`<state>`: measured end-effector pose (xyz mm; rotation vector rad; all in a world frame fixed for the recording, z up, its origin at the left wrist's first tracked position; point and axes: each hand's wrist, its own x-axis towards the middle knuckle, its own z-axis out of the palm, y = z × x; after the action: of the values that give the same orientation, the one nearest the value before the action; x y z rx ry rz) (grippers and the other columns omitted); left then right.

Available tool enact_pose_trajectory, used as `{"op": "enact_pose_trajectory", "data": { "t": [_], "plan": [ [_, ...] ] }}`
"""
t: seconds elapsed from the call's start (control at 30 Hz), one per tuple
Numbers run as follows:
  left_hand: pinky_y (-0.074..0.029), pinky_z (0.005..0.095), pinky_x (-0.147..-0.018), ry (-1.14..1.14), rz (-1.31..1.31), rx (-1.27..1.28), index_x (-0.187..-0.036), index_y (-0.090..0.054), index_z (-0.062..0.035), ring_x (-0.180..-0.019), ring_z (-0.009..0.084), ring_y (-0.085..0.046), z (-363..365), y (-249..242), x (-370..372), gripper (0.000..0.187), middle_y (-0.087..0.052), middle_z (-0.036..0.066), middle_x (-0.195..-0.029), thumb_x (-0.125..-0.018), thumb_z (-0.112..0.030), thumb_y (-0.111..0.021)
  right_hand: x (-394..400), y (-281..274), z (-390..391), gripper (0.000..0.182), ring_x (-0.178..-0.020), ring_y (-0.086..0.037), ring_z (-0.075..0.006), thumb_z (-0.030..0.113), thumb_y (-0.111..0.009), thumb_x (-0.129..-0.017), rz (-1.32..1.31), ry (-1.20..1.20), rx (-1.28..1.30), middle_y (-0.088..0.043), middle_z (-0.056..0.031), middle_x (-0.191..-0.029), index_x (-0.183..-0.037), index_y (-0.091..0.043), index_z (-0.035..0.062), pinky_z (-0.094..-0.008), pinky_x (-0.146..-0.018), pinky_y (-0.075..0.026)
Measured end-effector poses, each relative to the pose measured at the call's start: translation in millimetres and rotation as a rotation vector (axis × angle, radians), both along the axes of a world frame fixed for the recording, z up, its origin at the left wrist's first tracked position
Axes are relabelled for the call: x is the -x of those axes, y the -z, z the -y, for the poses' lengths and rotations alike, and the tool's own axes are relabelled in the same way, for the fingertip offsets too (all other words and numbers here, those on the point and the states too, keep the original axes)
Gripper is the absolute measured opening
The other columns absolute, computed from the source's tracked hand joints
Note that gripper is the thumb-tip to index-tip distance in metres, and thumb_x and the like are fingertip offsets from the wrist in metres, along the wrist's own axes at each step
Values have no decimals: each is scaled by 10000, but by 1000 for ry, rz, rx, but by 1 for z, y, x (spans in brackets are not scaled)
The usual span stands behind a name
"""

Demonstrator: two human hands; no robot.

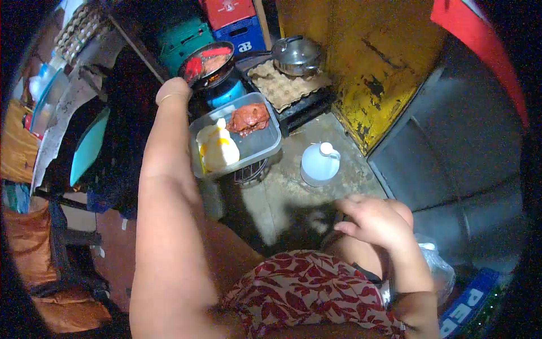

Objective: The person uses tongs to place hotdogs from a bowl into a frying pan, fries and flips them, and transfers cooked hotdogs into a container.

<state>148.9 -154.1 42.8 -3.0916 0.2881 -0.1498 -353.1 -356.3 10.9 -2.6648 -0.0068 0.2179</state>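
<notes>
My left hand is stretched forward to the near left rim of a dark frying pan. It looks closed, but its fingers face away and what they grip is hidden. In the pan are red, flat-looking pieces and a paler orange-pink food. Just below the pan, a clear plastic tub holds a lump of reddish ground meat and a pale mass with yellow streaks. My right hand rests over my right knee, fingers loosely apart, holding nothing.
A white jug stands on the concrete floor. Behind it, an egg tray and a metal pot sit on a low black stand. Stacked crates are at the back, beside a yellow panel. A plastic bag lies right.
</notes>
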Motion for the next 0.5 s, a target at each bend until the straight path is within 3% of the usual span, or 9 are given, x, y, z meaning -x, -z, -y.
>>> {"op": "enact_pose_trajectory", "data": {
  "t": [0.03, 0.1, 0.2, 0.33, 0.4, 0.5],
  "plan": [
    [-517, 440, -941, -10, -10, 7, -1130, -721, -96, -1149, 330, -629, 4, -9, 11, 299, -653, 151, -1237, -878, -133, -565, -8, -1, 2, 458, -971, -626, -367, 251, -709, -820, 9, 9, 4, -650, -185, -1022, -1214, -603, 45, -428, -839, -506],
    [-515, 441, -942, -20, -25, -11, -1133, -716, -86, -1152, 342, -626, 7, -17, 22, 302, -648, 158, -1244, -869, -119, -573, -23, 9, 7, 465, -996, -616, -382, 280, -693, -844, 73, -133, -258, -643, -191, -1063, -1236, -591, 50, -441, -864, -501],
    [-514, 444, -942, -58, -44, -28, -1124, -715, -71, -1140, 359, -626, -6, -8, 4, 298, -650, 177, -1227, -863, -107, -576, -43, 37, 12, 480, -1029, -608, -390, 313, -679, -866, 151, -152, -321, -634, -203, -1123, -1254, -581, 48, -444, -888, -496],
    [-515, 450, -939, -26, -1, -51, -1110, -719, -66, -1135, 365, -626, -10, -2, 2, 290, -649, 185, -1222, -856, -100, -582, -48, 71, 15, 519, -1047, -609, -383, 379, -667, -880, -3, -111, -167, -634, -199, -1155, -1272, -573, 53, -439, -901, -498],
    [-516, 447, -940, 11, 39, -66, -1101, -720, -67, -1134, 362, -625, -7, 3, 1, 285, -650, 189, -1216, -852, -93, -585, -46, 70, 19, 558, -1069, -607, -383, 431, -655, -881, -101, -220, -104, -635, -197, -1163, -1293, -563, 65, -441, -919, -498],
    [-517, 445, -939, 16, 39, -24, -1089, -722, -58, -1126, 359, -629, 1, 9, -1, 278, -653, 198, -1201, -849, -97, -588, -53, 83, 19, 567, -1095, -601, -385, 456, -643, -884, 3, -246, -243, -632, -193, -1174, -1298, -560, 77, -449, -933, -495]
  ]
}}
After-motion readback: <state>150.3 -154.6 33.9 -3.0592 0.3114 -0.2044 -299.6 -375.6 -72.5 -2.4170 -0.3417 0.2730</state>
